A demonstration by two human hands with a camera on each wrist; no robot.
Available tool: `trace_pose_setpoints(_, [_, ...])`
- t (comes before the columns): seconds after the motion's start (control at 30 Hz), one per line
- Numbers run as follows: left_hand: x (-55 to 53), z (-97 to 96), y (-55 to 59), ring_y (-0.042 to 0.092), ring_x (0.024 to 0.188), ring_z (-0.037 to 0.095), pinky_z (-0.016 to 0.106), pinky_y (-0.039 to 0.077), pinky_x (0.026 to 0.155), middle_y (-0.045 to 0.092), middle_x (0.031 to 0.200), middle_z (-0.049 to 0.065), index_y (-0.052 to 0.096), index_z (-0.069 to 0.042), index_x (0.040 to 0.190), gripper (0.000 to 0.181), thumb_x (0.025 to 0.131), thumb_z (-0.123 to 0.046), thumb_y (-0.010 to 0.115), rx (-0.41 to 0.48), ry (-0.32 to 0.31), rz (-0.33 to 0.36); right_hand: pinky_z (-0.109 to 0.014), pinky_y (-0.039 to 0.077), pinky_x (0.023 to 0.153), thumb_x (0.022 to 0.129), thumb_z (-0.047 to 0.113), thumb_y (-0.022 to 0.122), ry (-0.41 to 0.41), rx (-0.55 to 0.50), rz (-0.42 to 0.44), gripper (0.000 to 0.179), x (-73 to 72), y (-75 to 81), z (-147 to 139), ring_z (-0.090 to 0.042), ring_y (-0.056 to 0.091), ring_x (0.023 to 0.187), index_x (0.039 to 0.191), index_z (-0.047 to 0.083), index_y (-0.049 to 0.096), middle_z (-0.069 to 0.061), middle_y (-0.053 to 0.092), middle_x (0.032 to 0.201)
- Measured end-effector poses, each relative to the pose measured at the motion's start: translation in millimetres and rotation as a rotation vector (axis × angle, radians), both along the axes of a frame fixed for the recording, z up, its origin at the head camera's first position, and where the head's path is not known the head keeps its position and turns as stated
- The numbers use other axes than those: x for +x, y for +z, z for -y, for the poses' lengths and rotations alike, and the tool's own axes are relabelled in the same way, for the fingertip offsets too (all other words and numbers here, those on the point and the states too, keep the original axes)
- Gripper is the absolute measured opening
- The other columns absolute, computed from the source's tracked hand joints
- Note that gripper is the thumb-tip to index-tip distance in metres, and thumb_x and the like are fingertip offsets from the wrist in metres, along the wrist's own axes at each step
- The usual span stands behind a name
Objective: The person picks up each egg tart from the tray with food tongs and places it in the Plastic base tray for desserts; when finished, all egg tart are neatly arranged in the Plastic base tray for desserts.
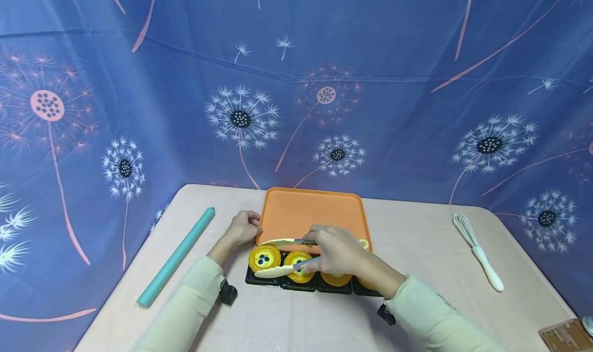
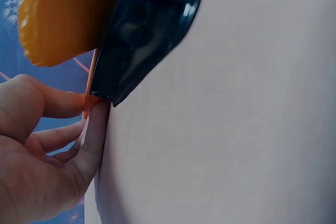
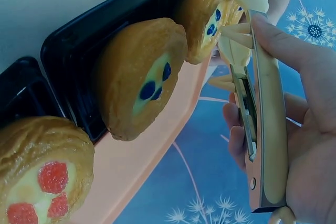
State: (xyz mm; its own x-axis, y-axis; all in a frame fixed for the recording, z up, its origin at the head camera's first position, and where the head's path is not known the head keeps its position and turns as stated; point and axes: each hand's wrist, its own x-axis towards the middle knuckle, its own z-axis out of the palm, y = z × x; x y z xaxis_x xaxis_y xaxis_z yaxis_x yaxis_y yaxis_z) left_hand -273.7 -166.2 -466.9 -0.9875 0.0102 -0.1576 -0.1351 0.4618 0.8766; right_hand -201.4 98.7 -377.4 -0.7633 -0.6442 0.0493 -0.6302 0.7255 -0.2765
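In the head view my left hand (image 1: 243, 227) is at the left edge of the orange tray (image 1: 312, 213). The left wrist view shows its thumb and fingers pinching the tray's rim (image 2: 90, 85). My right hand (image 1: 337, 249) holds a pair of tongs (image 3: 270, 119) with cream tips, their arms spread apart. The tips reach either side of the leftmost blueberry tart (image 1: 264, 258), and the near arm crosses over a second blueberry tart (image 1: 298, 275). Each tart sits in a black plastic holder (image 1: 262, 278). A tart with red fruit pieces (image 3: 50, 177) shows in the right wrist view.
A teal rolled stick (image 1: 178, 257) lies on the left of the pale table. At the right is a whisk (image 1: 477, 251) with a white handle. A brown-labelled jar (image 1: 567, 335) shows at the lower right corner. Blue patterned cloth hangs behind the table.
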Motion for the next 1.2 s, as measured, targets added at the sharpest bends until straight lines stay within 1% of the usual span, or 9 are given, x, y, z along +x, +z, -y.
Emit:
trace_pose_setpoints(0.13, [0.1, 0.0, 0.9, 0.059, 0.078, 0.023, 0.03, 0.055, 0.059, 0.058, 0.097, 0.015, 0.06, 0.008, 0.121, 0.035, 0.086, 0.006, 0.065, -0.003, 0.001, -0.001, -0.027, 0.046, 0.061, 0.072, 0.047, 0.087, 0.032, -0.01, -0.034, 0.061, 1.3, -2.8, -1, -0.011, 0.058, 0.079, 0.119, 0.012, 0.072, 0.003, 0.066, 0.102])
trace_pose_setpoints(0.27, [-0.1, -0.6, 2.2, 0.06, 0.077, 0.023, 0.03, 0.055, 0.059, 0.058, 0.097, 0.015, 0.059, 0.008, 0.121, 0.036, 0.086, 0.006, 0.066, 0.004, -0.003, 0.0, -0.026, 0.046, 0.059, 0.071, 0.048, 0.087, 0.035, -0.016, -0.048, 0.062, 2.7, -4.4, -2, -0.011, 0.057, 0.078, 0.119, 0.011, 0.072, 0.003, 0.066, 0.102])
trace_pose_setpoints(0.33, [-0.3, -1.1, 3.1, 0.06, 0.076, 0.023, 0.03, 0.056, 0.059, 0.058, 0.097, 0.015, 0.059, 0.008, 0.121, 0.036, 0.085, 0.007, 0.066, 0.009, -0.002, -0.001, -0.027, 0.046, 0.059, 0.07, 0.049, 0.087, 0.031, -0.013, -0.045, 0.064, 2.8, -4.3, -2, -0.012, 0.058, 0.078, 0.119, 0.011, 0.072, 0.002, 0.066, 0.102])
trace_pose_setpoints(0.5, [-1.3, -1.8, 4.5, 0.06, 0.073, 0.021, 0.03, 0.056, 0.057, 0.059, 0.097, 0.015, 0.06, 0.008, 0.12, 0.036, 0.085, 0.007, 0.066, 0.02, -0.002, -0.005, -0.03, 0.05, 0.063, 0.066, 0.054, 0.088, 0.027, 0.013, -0.03, 0.075, 3.2, -2.8, -3, -0.017, 0.063, 0.088, 0.124, 0.01, 0.069, 0.002, 0.064, 0.109])
trace_pose_setpoints(0.67, [-2.1, -1.3, 3.6, 0.061, 0.072, 0.021, 0.031, 0.056, 0.057, 0.059, 0.097, 0.015, 0.06, 0.007, 0.12, 0.035, 0.086, 0.007, 0.066, 0.026, -0.013, 0.0, -0.034, 0.051, 0.067, 0.063, 0.058, 0.088, 0.014, 0.025, 0.0, 0.085, 4.3, 0.4, -5, -0.019, 0.062, 0.092, 0.129, 0.008, 0.066, 0.001, 0.062, 0.113])
trace_pose_setpoints(0.87, [-0.8, 0.4, 2.5, 0.062, 0.075, 0.023, 0.031, 0.057, 0.059, 0.06, 0.096, 0.015, 0.061, 0.007, 0.118, 0.033, 0.086, 0.007, 0.065, 0.027, -0.011, -0.004, -0.039, 0.052, 0.075, 0.064, 0.053, 0.089, -0.013, -0.036, 0.039, 0.084, 6.8, 7.5, -15, -0.022, 0.062, 0.099, 0.131, 0.009, 0.065, 0.001, 0.061, 0.118])
trace_pose_setpoints(1.0, [1.1, 1.0, 2.3, 0.062, 0.076, 0.024, 0.032, 0.056, 0.06, 0.059, 0.096, 0.016, 0.061, 0.008, 0.119, 0.032, 0.087, 0.007, 0.065, 0.024, -0.009, -0.011, -0.04, 0.053, 0.075, 0.065, 0.051, 0.09, -0.053, -0.077, 0.043, 0.082, 8.0, 10.4, -29, -0.024, 0.063, 0.101, 0.13, 0.008, 0.065, -0.001, 0.062, 0.12])
trace_pose_setpoints(1.17, [2.6, 1.6, 1.2, 0.061, 0.076, 0.024, 0.032, 0.056, 0.06, 0.058, 0.096, 0.016, 0.06, 0.009, 0.12, 0.033, 0.088, 0.006, 0.064, 0.034, -0.018, -0.006, -0.048, 0.054, 0.079, 0.064, 0.052, 0.09, -0.167, -0.154, 0.034, 0.083, 8.8, 10.4, -61, -0.027, 0.063, 0.103, 0.128, 0.005, 0.066, -0.004, 0.064, 0.121])
trace_pose_setpoints(1.2, [2.6, 2.0, 0.8, 0.061, 0.077, 0.024, 0.032, 0.056, 0.061, 0.058, 0.097, 0.016, 0.059, 0.009, 0.121, 0.034, 0.088, 0.006, 0.064, 0.036, -0.02, -0.006, -0.05, 0.053, 0.08, 0.064, 0.052, 0.09, -0.193, -0.168, 0.029, 0.083, 8.7, 10.7, -69, -0.028, 0.063, 0.103, 0.127, 0.004, 0.066, -0.007, 0.064, 0.122])
